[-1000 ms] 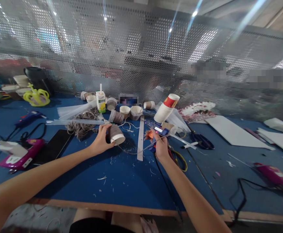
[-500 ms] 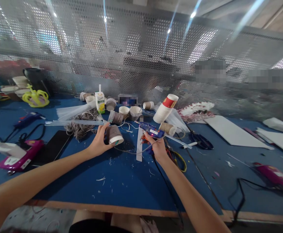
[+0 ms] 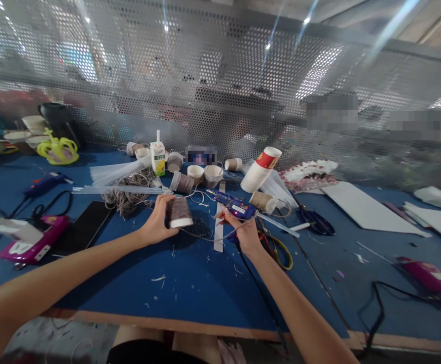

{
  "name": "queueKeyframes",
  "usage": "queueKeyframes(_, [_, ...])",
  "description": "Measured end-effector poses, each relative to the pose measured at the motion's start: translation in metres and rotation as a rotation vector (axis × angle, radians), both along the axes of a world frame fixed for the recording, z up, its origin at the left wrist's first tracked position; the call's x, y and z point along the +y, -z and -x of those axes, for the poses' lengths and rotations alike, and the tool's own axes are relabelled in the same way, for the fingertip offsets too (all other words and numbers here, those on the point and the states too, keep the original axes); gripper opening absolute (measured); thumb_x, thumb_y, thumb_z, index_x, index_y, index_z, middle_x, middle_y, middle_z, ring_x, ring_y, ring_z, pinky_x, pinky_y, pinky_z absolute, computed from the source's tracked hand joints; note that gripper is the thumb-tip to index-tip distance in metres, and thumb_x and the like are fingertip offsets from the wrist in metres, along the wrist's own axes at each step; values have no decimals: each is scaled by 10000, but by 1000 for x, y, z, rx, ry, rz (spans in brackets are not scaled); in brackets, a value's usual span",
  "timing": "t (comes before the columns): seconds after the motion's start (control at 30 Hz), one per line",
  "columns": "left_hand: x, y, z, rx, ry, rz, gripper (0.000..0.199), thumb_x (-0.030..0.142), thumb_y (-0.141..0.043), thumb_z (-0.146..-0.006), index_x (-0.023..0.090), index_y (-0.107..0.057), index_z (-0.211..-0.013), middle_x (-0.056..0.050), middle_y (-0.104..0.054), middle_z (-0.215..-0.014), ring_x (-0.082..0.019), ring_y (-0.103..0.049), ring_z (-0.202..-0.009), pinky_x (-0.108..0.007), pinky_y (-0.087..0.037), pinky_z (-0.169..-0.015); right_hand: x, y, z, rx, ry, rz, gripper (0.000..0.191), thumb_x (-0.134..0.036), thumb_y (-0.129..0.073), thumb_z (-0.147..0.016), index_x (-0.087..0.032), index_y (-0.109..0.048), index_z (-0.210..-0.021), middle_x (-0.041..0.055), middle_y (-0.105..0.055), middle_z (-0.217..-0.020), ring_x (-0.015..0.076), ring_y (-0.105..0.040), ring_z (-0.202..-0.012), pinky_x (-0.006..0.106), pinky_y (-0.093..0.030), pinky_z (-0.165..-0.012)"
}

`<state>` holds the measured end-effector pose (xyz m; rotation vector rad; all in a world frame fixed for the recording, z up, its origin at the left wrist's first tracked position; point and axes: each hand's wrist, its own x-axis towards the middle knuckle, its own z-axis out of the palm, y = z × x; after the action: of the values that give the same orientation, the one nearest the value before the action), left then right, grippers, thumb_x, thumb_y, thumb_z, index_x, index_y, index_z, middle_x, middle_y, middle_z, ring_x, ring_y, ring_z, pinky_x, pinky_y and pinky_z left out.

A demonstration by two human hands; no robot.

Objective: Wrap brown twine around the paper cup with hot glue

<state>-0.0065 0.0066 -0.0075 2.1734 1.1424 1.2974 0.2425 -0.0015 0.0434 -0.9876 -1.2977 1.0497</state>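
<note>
Shifted nearer the cord-wrapped cup (image 3: 180, 210), the glue gun (image 3: 236, 208) is gripped by the right hand (image 3: 247, 233) while the left hand (image 3: 157, 221) clasps the cup, seemingly steadying it.

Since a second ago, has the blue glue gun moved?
Yes, left: the blue glue gun was right of the pale strip; now its tip pokes past the strip's left side.

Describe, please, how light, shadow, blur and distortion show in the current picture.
Head view: glare streaks cross the perforated screen; head view: a soft shadow darkens the blue tabletop beside the wrapped cup in the left hand; head view: the magenta object at far right looks soft and stretched, and pixelated blocks hide some patches.
</note>
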Motion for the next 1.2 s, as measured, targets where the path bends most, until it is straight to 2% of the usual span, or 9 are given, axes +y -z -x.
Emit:
queueKeyframes(0.07, [-2,-1,0,1,-1,-17,748,136,-693,-621,219,-344,-1277,-121,-397,-1219,-319,-450,-1213,-516,-487,-955,-1,-1,-1,1,-33,7,302,-458,-763,-682,-180,-702,-781,37,-714,-703,192,-668,-641,303,-540,-569])
queueKeyframes(0.13, [-4,-3,0,10,-18,-48,736,146,-685,-642,227,-340,-1287,-122,-409,-1230,-311,-457,-1214,-489,-502,-937,-3,-3,-3,-21,-111,47,347,-509,-747,-683,-171,-691,-734,40,-701,-642,181,-653,-552,289,-521,-499])
queueKeyframes(0.27, [-6,-4,-1,41,-90,-137,753,133,-682,-658,223,-333,-1319,-132,-440,-1248,-302,-476,-1211,-474,-494,-950,-13,-3,-4,-185,-228,78,384,-539,-704,-720,-170,-650,-629,-21,-546,-391,110,-479,-310,261,-436,-380])
queueKeyframes(0.33, [-7,-4,-1,47,-134,-175,764,128,-691,-655,213,-337,-1326,-136,-458,-1256,-302,-480,-1208,-483,-477,-972,-19,-3,-1,-255,-235,62,335,-493,-729,-710,-179,-635,-641,-43,-516,-390,96,-440,-288,253,-410,-358])
queueKeyframes(0.4, [-6,-4,-1,51,-177,-198,775,140,-706,-650,214,-341,-1330,-130,-482,-1255,-302,-483,-1199,-495,-460,-990,-24,-2,2,-326,-223,15,286,-436,-743,-703,-188,-609,-653,-38,-544,-457,98,-461,-323,245,-398,-356])
queueKeyframes(0.5, [-6,-4,0,80,-201,-212,770,178,-732,-642,226,-367,-1319,-118,-509,-1248,-304,-491,-1178,-505,-441,-1001,-28,1,7,-503,-232,-204,227,-360,-705,-728,-187,-583,-646,2,-606,-585,125,-547,-482,247,-429,-460])
queueKeyframes(0.63, [-5,-5,-1,137,-168,-251,741,237,-730,-657,221,-392,-1316,-121,-535,-1238,-310,-505,-1148,-507,-415,-1003,-30,6,14,-687,-278,-454,164,-303,-641,-755,-188,-561,-669,-9,-577,-618,105,-507,-531,231,-386,-527])
queueKeyframes(0.97, [-4,-3,-1,188,-135,-294,749,329,-740,-679,230,-405,-1341,-126,-570,-1215,-320,-528,-1108,-499,-394,-986,-32,12,21,-829,-266,-469,239,-289,-644,-737,-213,-440,-636,-48,-466,-589,88,-411,-513,207,-296,-502])
queueKeyframes(1.2, [-6,-5,-2,213,-76,-375,689,349,-712,-742,206,-412,-1345,-139,-586,-1198,-305,-536,-1093,-478,-422,-961,-32,9,20,-849,-313,-482,177,-144,-556,-687,-216,-397,-656,-46,-445,-617,90,-416,-524,203,-286,-513])
